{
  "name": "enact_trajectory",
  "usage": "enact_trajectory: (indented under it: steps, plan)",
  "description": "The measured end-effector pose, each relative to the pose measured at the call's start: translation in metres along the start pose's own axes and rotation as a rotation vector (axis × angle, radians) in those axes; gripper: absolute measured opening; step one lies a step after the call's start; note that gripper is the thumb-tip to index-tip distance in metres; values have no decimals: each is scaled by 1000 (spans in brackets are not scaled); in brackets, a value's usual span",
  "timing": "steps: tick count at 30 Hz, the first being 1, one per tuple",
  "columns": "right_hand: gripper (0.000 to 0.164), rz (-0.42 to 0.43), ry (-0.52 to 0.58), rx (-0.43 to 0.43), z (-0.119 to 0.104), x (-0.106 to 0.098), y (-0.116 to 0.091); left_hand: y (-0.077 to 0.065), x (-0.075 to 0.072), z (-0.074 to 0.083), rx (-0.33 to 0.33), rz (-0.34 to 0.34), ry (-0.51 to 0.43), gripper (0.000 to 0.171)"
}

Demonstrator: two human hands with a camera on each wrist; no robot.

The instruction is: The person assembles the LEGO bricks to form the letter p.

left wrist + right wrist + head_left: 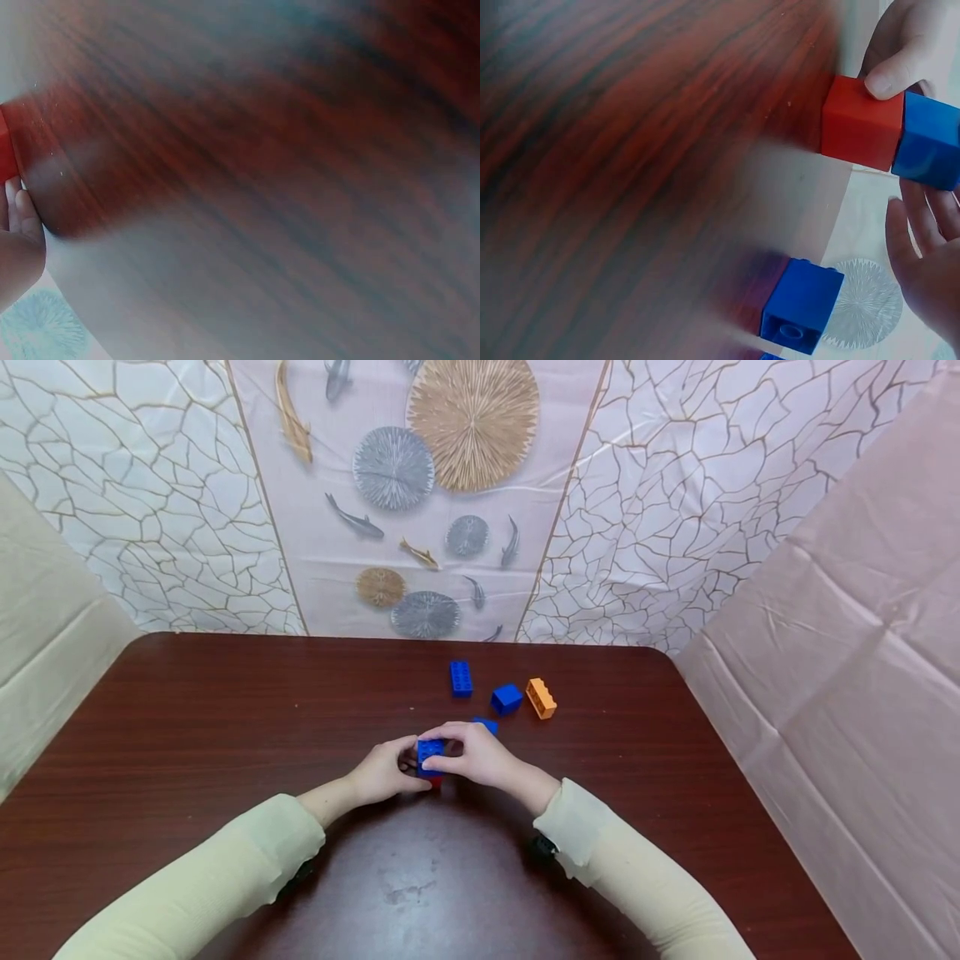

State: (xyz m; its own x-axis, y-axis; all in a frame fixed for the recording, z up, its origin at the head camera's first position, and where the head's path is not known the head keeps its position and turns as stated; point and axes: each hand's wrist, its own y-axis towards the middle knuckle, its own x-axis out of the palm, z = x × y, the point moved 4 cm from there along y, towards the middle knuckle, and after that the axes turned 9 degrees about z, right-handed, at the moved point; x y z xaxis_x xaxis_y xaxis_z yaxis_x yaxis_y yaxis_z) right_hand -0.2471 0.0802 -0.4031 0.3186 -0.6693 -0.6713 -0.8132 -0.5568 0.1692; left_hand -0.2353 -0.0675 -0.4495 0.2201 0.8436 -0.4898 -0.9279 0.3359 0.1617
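Note:
My left hand (384, 772) grips a red toy building brick (861, 124) low down, its thumb lying against the brick's side in the right wrist view. Directly on top of it sits a blue brick (430, 750) with its studs up, and the two touch face to face. Around this blue brick my right hand (474, 758) curls its thumb and fingers from the right. Only a corner of the red brick (7, 146) shows in the left wrist view, above the fingers. Another blue brick (486, 725) lies just behind my right hand, partly hidden by it.
Farther back on the dark wooden table (225, 718) lie a long blue brick (461, 679) with studs up, a blue brick (506, 699) and an orange brick (542, 698) on its side. Patterned cloth (420, 552) hangs behind the table's back edge.

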Motion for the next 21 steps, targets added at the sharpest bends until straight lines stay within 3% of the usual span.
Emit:
enact_trajectory:
  steps: [21]
  plan:
    - [35, -38, -67, -55, 4, -8, -3, 1, 0, 2, -6, -31, 6, 32]
